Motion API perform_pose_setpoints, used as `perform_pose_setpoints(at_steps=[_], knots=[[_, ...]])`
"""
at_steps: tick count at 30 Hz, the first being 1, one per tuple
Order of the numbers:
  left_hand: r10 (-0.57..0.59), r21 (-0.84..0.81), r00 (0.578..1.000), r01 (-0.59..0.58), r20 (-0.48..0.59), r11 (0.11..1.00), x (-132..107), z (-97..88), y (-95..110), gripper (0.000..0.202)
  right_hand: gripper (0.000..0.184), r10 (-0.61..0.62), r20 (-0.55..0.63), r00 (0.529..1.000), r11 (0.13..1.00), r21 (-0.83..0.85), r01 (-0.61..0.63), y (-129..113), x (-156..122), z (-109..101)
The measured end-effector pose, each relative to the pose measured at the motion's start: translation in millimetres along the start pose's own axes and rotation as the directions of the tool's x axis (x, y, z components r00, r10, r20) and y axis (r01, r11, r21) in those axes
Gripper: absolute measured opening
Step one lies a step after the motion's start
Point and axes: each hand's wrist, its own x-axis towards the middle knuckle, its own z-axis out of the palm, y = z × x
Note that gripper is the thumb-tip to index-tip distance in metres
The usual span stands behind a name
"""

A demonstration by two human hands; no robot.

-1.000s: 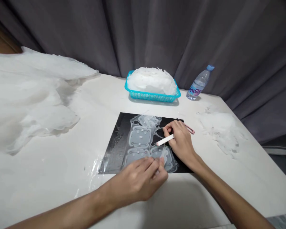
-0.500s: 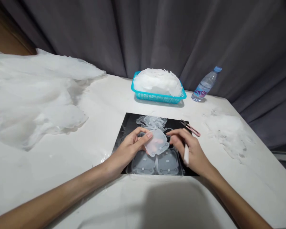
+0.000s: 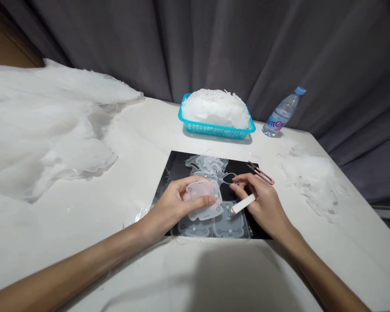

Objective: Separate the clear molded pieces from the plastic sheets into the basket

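Note:
A translucent, frosted flat piece (image 3: 199,190) with rounded, notched edges is gripped by my left hand (image 3: 172,203), its thumb lying across the front. Tucked in my right hand (image 3: 267,203) is a short white stick (image 3: 243,203) with a reddish end; the thumb and index finger are close together just right of the piece. Both hands hover over a black mat (image 3: 171,167). Similar translucent pieces (image 3: 230,223), joined in a sheet, lie at the mat's near side. Curled clear trimmings (image 3: 211,165) are heaped at its far side.
Pink-handled thread snips (image 3: 262,174) lie at the mat's right corner. Behind stands a turquoise basket (image 3: 217,130) heaped with white pieces, and a water bottle (image 3: 281,116). White translucent sheets (image 3: 52,125) pile at left; thin scraps (image 3: 315,177) spread at right.
My left hand has shifted the piece slightly left and turned it, bringing the thumb over its front. In my right hand the white stick has swung to point left toward the piece.

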Motion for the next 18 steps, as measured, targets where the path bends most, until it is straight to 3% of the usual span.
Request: perform_pose_setpoints(at_steps=[3, 6, 8, 10, 12, 14, 16, 18], knots=[[-0.009, -0.005, 0.999, 0.009, 0.044, 1.000, -1, -2.3, -1, 0.031, 0.029, -0.030, 0.169, 0.985, 0.989, -0.136, 0.053, 7, 0, -16], [-0.022, -0.032, 0.998, 0.023, 0.050, 0.999, -2, -1.8, -1, 0.031, 0.052, -0.077, 0.444, 0.893, 0.992, -0.052, 0.111, 7, -1, -34], [-0.040, -0.033, 0.999, 0.041, 0.029, 0.999, -3, -0.2, 0, 0.032, 0.047, -0.087, 0.488, 0.869, 0.994, -0.017, 0.109, 7, 0, -41], [-0.047, -0.030, 0.999, 0.048, 0.011, 0.998, -3, 1.4, 2, 0.033, 0.033, -0.103, 0.363, 0.926, 0.988, -0.067, 0.136, 14, 4, -43], [-0.033, -0.038, 0.999, 0.033, 0.006, 0.999, -3, 2.3, 3, 0.032, 0.030, -0.129, 0.130, 0.983, 0.960, -0.231, 0.156, 28, 8, -40], [-0.008, -0.053, 1.000, 0.009, 0.027, 0.999, -2, 2.4, 4, 0.031, 0.035, -0.153, -0.054, 0.987, 0.899, -0.421, 0.117, 45, 12, -38], [0.001, -0.075, 0.998, 0.003, 0.059, 0.997, -2, 2.1, 5, 0.031, 0.037, -0.150, -0.101, 0.984, 0.853, -0.517, 0.077, 61, 15, -38], [-0.011, -0.089, 0.997, 0.017, 0.071, 0.996, -1, 1.7, 5, 0.032, 0.035, -0.144, -0.056, 0.988, 0.841, -0.533, 0.093, 71, 17, -42]])
